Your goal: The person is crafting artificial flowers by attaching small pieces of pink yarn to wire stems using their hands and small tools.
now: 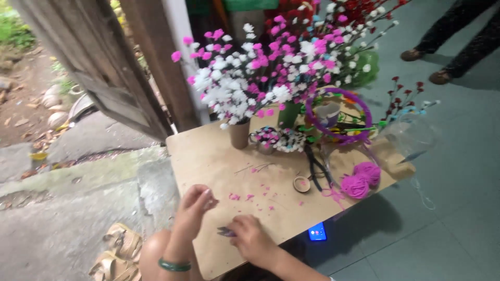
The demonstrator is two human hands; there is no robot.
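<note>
Pinching a small purplish piece [226,231] (perhaps a petal), both hands [249,240].

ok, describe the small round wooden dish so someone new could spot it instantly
Start at the low plywood table carrying the pink and white artificial flower sprays. Near its middle, left of the two pink yarn balls and beside the black pliers, lies the small round wooden dish. It is the only shallow tan ring there, with a pinkish centre.

I sat at a home craft spot by an open doorway. My low wooden worktop [208,156] carried pink and white handmade flower sprays [250,78], balls of pink yarn [361,180] and pliers [314,162]. The wooden door [99,67] opened onto a dirt yard [26,104].
</note>
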